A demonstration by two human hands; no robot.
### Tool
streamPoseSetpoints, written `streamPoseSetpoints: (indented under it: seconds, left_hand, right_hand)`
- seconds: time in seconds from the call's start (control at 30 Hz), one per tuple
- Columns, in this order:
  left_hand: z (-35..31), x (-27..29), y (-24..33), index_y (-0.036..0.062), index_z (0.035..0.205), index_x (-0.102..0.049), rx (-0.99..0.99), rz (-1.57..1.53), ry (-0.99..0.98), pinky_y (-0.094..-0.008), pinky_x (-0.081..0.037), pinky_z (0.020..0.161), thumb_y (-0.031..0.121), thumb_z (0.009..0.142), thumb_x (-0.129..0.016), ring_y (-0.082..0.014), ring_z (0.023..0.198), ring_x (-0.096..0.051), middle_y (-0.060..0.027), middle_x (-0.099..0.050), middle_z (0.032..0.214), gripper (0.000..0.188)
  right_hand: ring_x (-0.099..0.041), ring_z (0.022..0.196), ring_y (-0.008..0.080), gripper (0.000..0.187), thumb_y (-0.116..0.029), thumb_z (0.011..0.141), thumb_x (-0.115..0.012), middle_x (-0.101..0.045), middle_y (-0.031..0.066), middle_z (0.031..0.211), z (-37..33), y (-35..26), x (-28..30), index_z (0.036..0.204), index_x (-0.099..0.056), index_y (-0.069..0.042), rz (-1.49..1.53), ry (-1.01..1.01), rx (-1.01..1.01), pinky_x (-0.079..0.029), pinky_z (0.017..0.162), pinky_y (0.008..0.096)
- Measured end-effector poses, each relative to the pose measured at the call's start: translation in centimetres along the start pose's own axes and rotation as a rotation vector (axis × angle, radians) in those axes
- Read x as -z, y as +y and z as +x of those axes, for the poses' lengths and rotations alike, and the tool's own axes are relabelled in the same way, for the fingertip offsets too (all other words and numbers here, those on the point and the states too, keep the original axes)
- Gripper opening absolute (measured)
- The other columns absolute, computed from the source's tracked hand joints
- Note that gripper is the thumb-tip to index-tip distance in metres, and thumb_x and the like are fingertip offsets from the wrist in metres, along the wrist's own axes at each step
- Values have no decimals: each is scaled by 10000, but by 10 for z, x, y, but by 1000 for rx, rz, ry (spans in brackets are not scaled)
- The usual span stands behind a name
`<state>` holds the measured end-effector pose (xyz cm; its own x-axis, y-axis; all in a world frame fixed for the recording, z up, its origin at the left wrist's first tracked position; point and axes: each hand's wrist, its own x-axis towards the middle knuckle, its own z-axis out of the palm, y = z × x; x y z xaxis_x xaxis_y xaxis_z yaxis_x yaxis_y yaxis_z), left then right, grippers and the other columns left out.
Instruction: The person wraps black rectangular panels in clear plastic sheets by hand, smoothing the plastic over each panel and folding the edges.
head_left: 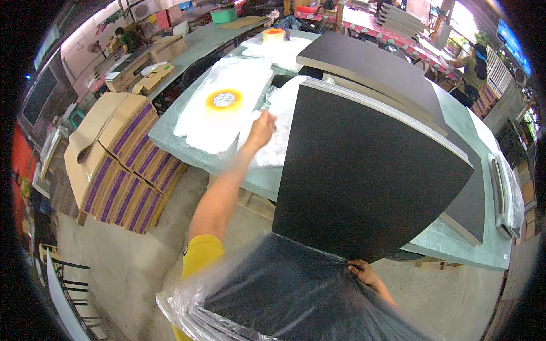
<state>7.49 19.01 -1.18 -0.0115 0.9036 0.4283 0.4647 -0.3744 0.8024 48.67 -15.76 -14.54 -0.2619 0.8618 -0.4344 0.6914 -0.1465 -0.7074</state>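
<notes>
A large black board (364,176) stands tilted against the table, its lower part inside a clear plastic bag (273,284). My right hand (362,271) grips the bag's mouth at the board's surface, fingers closed on the film. My left hand (263,131) reaches forward over white plastic sheets (278,145) left of the board. Its fingers are curled closed; whether they pinch any plastic cannot be made out. Beside it, a roll of yellowish tape (224,99) lies flat on a stack of clear plastic bags (199,128).
More dark boards (369,65) are stacked on the greenish table (170,139). Another tape roll (273,35) sits at the far end. Cardboard boxes (116,165) are piled at left, a wrapped bundle (506,196) lies at right. Two people (132,40) work farther back, on either side.
</notes>
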Motion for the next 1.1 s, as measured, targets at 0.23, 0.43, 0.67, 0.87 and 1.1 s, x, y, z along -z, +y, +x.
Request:
streamPoseSetpoints:
  seconds: [0.23, 0.43, 0.67, 0.87, 1.1]
  left_hand:
    - [23, 40, 97, 31, 835, -475, 34, -49, -76, -320, -428, 563, 265, 767, -588, -210, 594, -523, -114, -522, 653, 269]
    - [7, 51, 57, 49, 952, -557, -179, 584, -399, -385, -396, 810, 84, 689, -547, -311, 934, -507, -180, -522, 929, 266]
    - [38, 66, 154, -13, 887, -563, 81, -259, 97, -322, -409, 713, 34, 723, -422, -234, 777, -508, -119, -523, 825, 221]
    - [31, 106, 241, 58, 823, -494, 57, -753, 293, -297, -467, 588, 187, 856, -388, -163, 649, -514, -51, -507, 756, 171]
    - [-118, 26, 213, -11, 846, -573, -85, 433, -757, -463, -422, 765, 352, 829, -425, -327, 840, -570, -194, -589, 845, 392]
  right_hand:
    - [-493, 990, 279, 341, -305, 800, -525, -543, 148, 1026, 3, 8, -1, 1024, -569, -51, 47, -25, -38, -376, 849, 349]
    - [-492, 987, 260, 307, -268, 812, -520, -546, 128, 988, -1, -2, 0, 1014, -568, -42, 22, 19, 26, -374, 844, 344]
    - [-490, 992, 263, 309, -271, 814, -516, -542, 124, 1007, 5, 19, -6, 1020, -567, -47, 81, 1, -10, -375, 847, 352]
    - [-485, 998, 269, 317, -274, 810, -522, -535, 123, 1017, 1, 24, -10, 1033, -564, -52, 13, 25, -29, -371, 853, 351]
    - [-471, 1043, 252, 384, -330, 813, -522, -525, 107, 1090, -7, -16, 23, 1089, -535, -64, -34, -193, -176, -362, 880, 347]
